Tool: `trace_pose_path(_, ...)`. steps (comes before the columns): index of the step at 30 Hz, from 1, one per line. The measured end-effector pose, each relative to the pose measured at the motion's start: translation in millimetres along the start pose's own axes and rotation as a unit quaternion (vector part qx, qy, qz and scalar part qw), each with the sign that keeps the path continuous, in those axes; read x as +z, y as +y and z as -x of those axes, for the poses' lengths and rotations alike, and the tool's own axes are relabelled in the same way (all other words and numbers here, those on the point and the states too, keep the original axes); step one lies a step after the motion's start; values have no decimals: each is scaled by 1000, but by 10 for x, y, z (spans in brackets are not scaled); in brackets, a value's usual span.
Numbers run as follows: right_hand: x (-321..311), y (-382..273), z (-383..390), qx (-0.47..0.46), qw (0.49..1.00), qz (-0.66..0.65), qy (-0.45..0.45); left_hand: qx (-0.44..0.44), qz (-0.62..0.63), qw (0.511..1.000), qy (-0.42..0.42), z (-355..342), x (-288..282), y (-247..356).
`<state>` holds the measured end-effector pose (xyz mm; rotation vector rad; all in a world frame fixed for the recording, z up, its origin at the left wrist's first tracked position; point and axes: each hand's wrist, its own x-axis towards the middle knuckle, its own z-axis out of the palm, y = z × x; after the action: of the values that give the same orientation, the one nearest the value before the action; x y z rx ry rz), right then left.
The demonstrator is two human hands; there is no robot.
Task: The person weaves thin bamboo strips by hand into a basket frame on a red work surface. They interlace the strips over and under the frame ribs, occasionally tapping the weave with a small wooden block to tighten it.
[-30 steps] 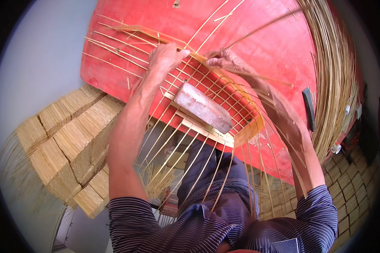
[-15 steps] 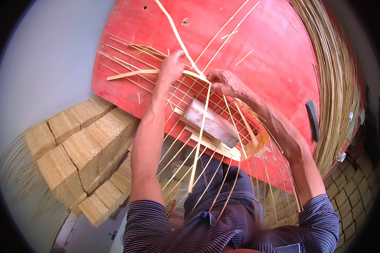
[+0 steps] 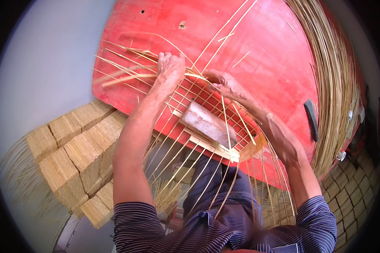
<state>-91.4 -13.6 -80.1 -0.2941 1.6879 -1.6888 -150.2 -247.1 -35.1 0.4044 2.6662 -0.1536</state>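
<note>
An open-weave bamboo basket base (image 3: 182, 98) lies on the red table, its loose strips fanning out toward me. A rectangular stone block (image 3: 210, 125) rests on the weave. My left hand (image 3: 171, 65) is closed round a bamboo strip (image 3: 124, 79) at the far left edge of the weave; the strip's blurred free end points left. At the far corner my right hand (image 3: 223, 83) is closed in a pinch on the bent strips, which its fingers partly hide. A flat, wider bamboo band (image 3: 252, 151) curves round the basket's near right corner.
The red table (image 3: 257, 33) bears several loose strips. A large bundle of long thin strips (image 3: 327, 76) lines its right side, near a dark curved piece (image 3: 311, 119). Stacked blocks of woven bamboo (image 3: 78, 156) stand at the lower left.
My left hand has closed on a strip and its forearm has swung left. The strip standing up toward the far side and the one crossing the block have left those places. My right hand stays put.
</note>
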Motion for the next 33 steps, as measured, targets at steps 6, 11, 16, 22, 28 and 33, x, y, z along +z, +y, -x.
trace_pose_path(6,-58,-59,12,9,999,17,-30,-79,239,951,-181,-76,92,-224)
trace_pose_path(11,-132,-203,-15,-17,991,100,-92,-118,549,824,-76,-219,244,-219)
trace_pose_path(16,-120,-387,-149,60,981,123,-135,-221,755,615,47,-499,528,-126)
trace_pose_path(22,-288,-189,-364,313,901,-260,153,-190,767,609,67,-455,343,95)
trace_pose_path(28,-247,-229,-523,115,938,-251,208,-98,768,633,9,-346,274,-106)
trace_pose_path(33,-85,-316,-635,78,968,-179,156,-29,734,678,-10,-228,169,-193)
